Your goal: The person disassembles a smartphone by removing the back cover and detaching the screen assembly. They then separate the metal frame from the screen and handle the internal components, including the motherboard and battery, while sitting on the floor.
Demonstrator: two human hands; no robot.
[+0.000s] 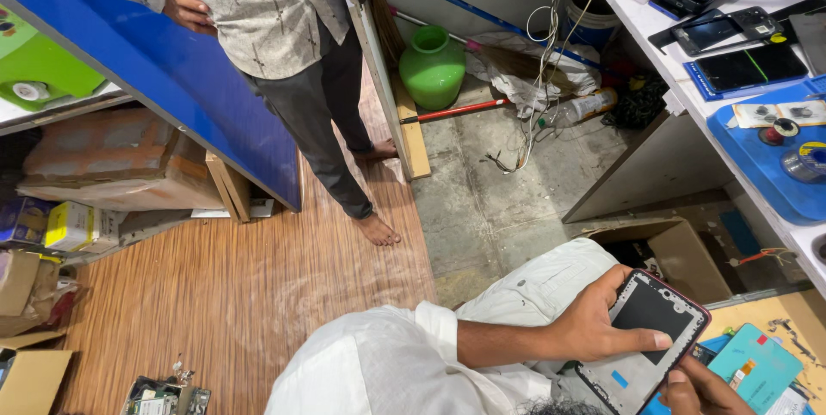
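Grey phone back panel with dark-red rim (647,338) slants up-right, left hand (594,322) clasping its upper edge, right hand (701,387) pinching its lower end

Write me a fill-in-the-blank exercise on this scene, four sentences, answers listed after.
1. The left hand grips a phone frame with a ____ panel inside its upper part.
2. The right hand touches the frame's ____ edge.
3. The plastic pot on the floor is ____.
4. The standing person wears no ____ on the feet.

Answers: black; lower; green; shoes
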